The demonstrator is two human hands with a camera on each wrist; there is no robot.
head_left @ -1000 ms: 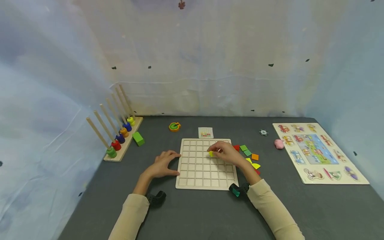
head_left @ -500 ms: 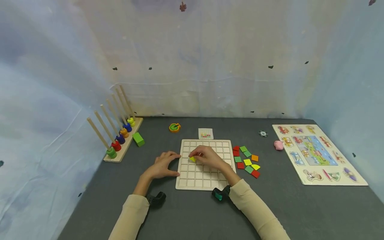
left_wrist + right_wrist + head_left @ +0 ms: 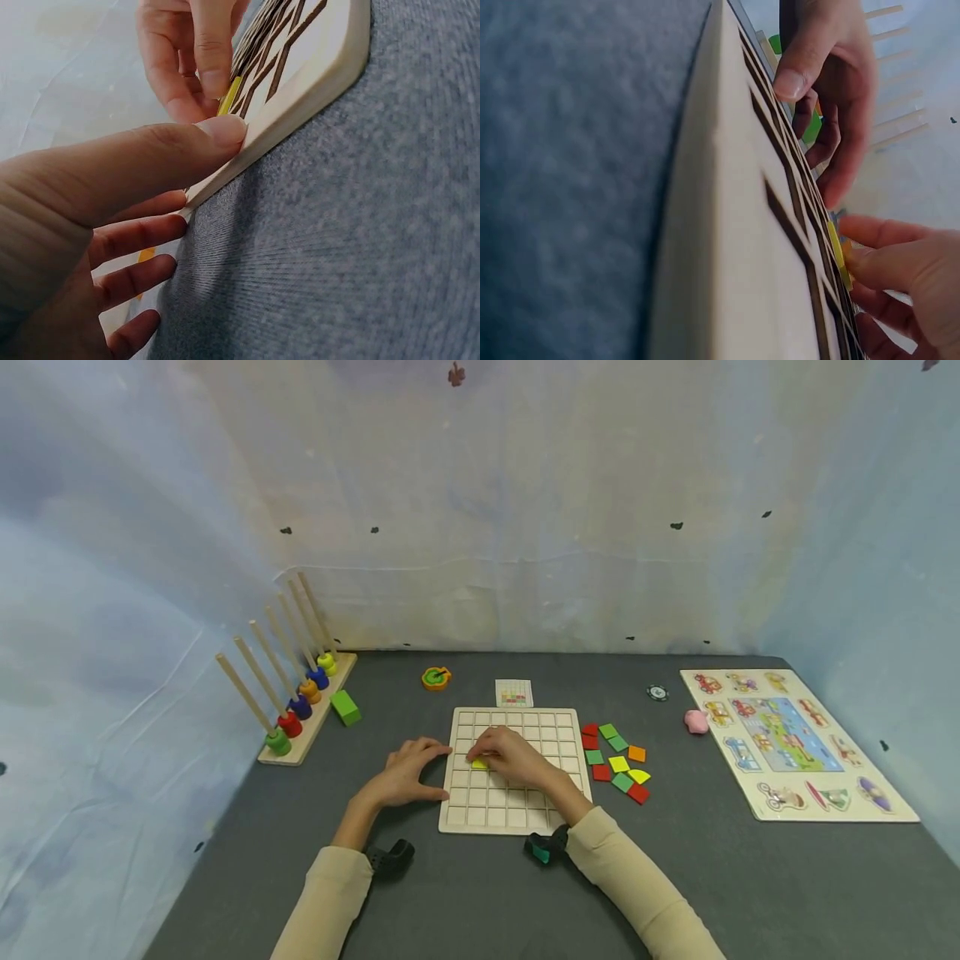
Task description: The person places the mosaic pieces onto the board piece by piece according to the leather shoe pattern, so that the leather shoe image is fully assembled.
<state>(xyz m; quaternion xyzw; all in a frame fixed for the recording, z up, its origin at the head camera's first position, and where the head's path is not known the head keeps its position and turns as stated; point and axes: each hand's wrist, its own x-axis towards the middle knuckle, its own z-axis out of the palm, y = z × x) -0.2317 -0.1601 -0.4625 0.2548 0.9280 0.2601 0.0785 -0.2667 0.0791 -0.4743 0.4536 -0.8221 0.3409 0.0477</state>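
Observation:
A pale wooden board with a raised square grid lies flat on the dark table. My right hand pinches a yellow tile over the left part of the grid. In the right wrist view the yellow tile stands tilted at the grid, with thumb and finger on it. Whether it sits in a cell is hard to tell. My left hand touches the board's left edge with thumb and fingertips spread apart. In the left wrist view its thumb rests on the rim.
Several loose tiles lie right of the board, including an orange tile. A pattern card lies behind it. A peg stand and green block are left; a picture puzzle, pink piece and round chip right.
My right hand has carried the yellow tile leftward across the board and lowered it slightly toward the grid, uncovering loose tiles on the right. The left hand has stayed at the board's edge.

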